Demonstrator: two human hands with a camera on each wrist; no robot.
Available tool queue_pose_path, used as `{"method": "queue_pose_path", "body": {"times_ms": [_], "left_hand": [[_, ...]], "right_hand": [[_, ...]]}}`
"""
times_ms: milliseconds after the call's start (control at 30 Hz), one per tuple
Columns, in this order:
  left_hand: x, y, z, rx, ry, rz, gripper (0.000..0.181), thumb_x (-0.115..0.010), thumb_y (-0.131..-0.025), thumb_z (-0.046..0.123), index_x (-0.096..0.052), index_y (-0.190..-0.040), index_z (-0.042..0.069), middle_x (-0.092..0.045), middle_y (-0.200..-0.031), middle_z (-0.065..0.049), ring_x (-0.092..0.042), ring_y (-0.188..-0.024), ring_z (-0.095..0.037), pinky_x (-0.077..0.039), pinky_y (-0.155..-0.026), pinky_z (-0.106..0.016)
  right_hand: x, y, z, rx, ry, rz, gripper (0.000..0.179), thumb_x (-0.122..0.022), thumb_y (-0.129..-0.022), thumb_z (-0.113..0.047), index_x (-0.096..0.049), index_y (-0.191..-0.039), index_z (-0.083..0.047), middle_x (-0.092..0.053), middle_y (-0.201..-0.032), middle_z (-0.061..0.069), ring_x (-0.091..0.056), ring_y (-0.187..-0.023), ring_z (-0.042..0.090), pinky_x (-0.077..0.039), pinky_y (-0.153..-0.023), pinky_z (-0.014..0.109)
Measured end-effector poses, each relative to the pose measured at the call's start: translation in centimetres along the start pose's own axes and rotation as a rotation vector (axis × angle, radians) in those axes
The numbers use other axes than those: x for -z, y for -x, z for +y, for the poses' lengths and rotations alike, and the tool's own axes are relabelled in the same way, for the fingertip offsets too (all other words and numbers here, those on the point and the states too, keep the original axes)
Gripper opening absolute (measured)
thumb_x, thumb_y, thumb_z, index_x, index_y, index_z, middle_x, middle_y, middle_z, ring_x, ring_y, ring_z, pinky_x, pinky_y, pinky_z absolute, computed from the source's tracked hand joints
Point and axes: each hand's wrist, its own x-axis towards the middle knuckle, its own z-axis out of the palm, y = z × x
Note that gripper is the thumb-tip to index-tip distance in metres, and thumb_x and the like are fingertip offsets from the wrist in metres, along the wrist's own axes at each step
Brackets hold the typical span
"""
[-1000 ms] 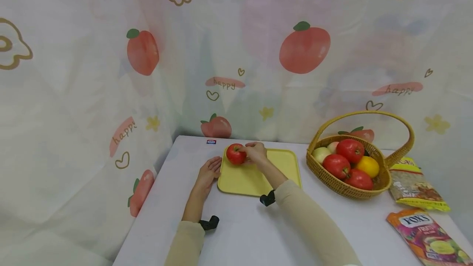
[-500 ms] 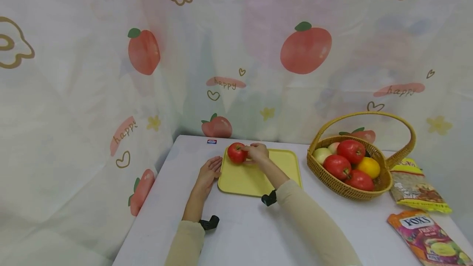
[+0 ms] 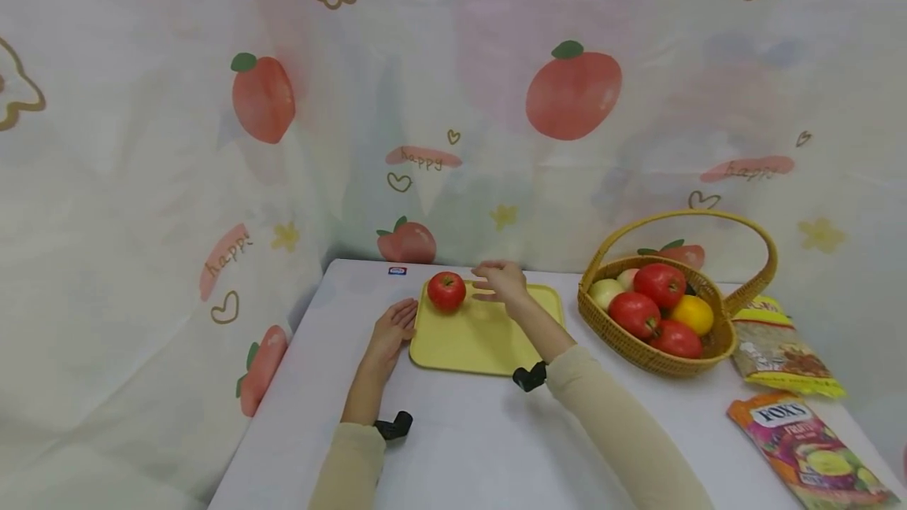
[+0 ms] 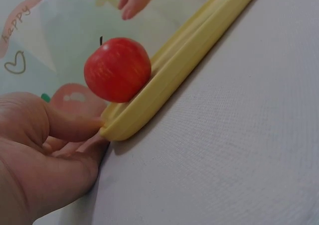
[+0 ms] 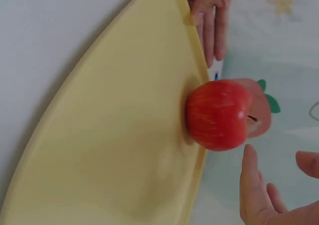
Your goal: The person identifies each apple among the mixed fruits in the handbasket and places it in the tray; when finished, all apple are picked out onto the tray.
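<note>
A red apple (image 3: 446, 291) stands upright in the far left corner of the yellow tray (image 3: 468, 341), stem up. My right hand (image 3: 503, 283) is just right of the apple, above the tray, with spread fingers and nothing in them; the right wrist view shows a gap between the apple (image 5: 219, 114) and the hand (image 5: 271, 195). On the tray's left side lies my left hand (image 3: 390, 330), its fingers stretched out along the outside. In the left wrist view its thumb (image 4: 75, 128) touches the tray's rim (image 4: 144, 110); the other fingers are partly hidden behind it.
Right of the tray, a wicker basket (image 3: 591, 313) with a tall handle holds red apples, a yellow fruit and pale fruits. Two snack bags, a clear-and-yellow one (image 3: 786, 352) and an orange-purple one (image 3: 808, 451), lie beyond it. A small label (image 3: 397, 271) sits near the back edge.
My right hand has let go of the apple and moved a little to the right, its fingers spreading. The apple stays on the tray. My left hand keeps its place at the tray's side.
</note>
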Motion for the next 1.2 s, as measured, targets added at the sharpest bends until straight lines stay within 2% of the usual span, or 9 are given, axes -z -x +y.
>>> {"method": "queue_pose_path", "body": {"times_ms": [300,600,900,1200], "left_hand": [[0.1,-0.1,0.3,0.015,0.004,-0.001,0.07,-0.044,-0.087,-0.031,-0.038,-0.154,-0.009,-0.041,-0.159,-0.029,-0.038,-0.151,-0.038,-0.032,-0.124,-0.044],[-0.1,-0.2,0.0,0.019,-0.003,0.009,0.072,-0.044,-0.087,-0.032,-0.039,-0.154,-0.008,-0.042,-0.158,-0.029,-0.039,-0.15,-0.038,-0.033,-0.124,-0.045],[-0.1,0.0,0.0,0.026,-0.006,0.004,0.072,-0.044,-0.087,-0.031,-0.038,-0.155,-0.008,-0.04,-0.159,-0.029,-0.037,-0.151,-0.038,-0.032,-0.124,-0.045],[-0.2,0.0,0.0,0.029,-0.001,0.003,0.072,-0.044,-0.087,-0.032,-0.038,-0.155,-0.007,-0.04,-0.16,-0.028,-0.037,-0.151,-0.036,-0.031,-0.125,-0.044]], "right_hand": [[2.0,2.1,-2.3,0.058,-0.009,-0.043,0.045,-0.065,-0.102,-0.015,-0.054,-0.142,0.004,-0.058,-0.145,0.023,-0.065,-0.124,0.041,-0.063,-0.09,0.044],[4.6,4.2,-3.5,0.125,-0.003,-0.066,0.046,-0.063,-0.104,-0.017,-0.052,-0.145,0.001,-0.057,-0.145,0.022,-0.062,-0.128,0.041,-0.061,-0.095,0.043],[7.1,6.1,-4.8,0.153,0.003,-0.047,0.049,-0.062,-0.105,-0.017,-0.05,-0.148,0.002,-0.054,-0.149,0.024,-0.063,-0.128,0.039,-0.059,-0.099,0.043],[10.3,7.8,-5.8,0.18,0.028,0.015,0.05,-0.062,-0.105,-0.019,-0.049,-0.148,0.002,-0.055,-0.149,0.027,-0.061,-0.129,0.04,-0.057,-0.1,0.043]]}}
